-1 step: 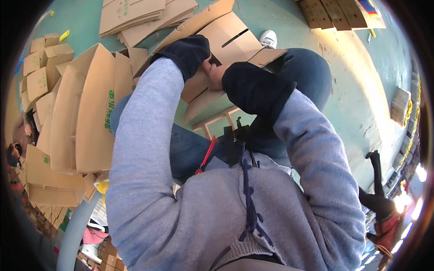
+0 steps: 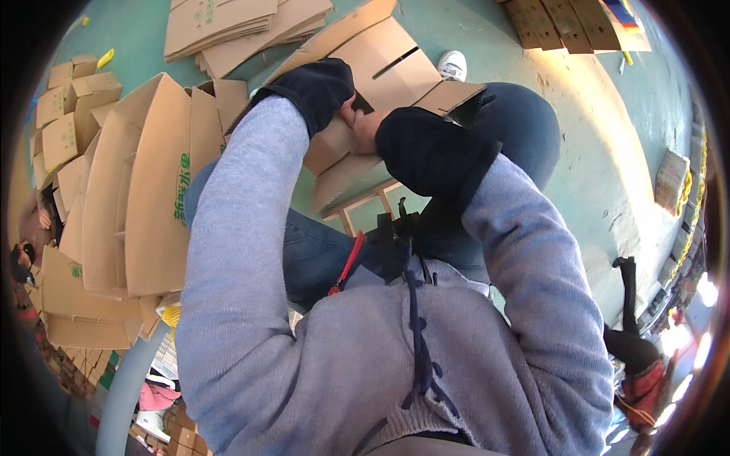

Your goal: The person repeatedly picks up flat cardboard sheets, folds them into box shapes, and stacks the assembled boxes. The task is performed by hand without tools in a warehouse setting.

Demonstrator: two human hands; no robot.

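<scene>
A brown cardboard box [image 2: 399,80] with its flaps standing out lies between my knees, a dark slot cut in its far panel. My left hand [image 2: 347,112] and my right hand [image 2: 366,132] meet over its middle, closed at the edges of the cardboard. Dark cuffs hide much of both hands, the left one most. The fingers of my right hand are curled in beside those of the left. A near flap [image 2: 346,178] of the box slants down toward a small wooden frame [image 2: 369,204] near my lap.
On my left several opened cartons [image 2: 158,190] are nested in a row. Flat cardboard sheets [image 2: 220,30] are stacked at the far left, and more cartons [image 2: 559,26] stand at the far right. Beside the left cartons is a grey pole [image 2: 125,395]. Another person [image 2: 642,372] is at the lower right.
</scene>
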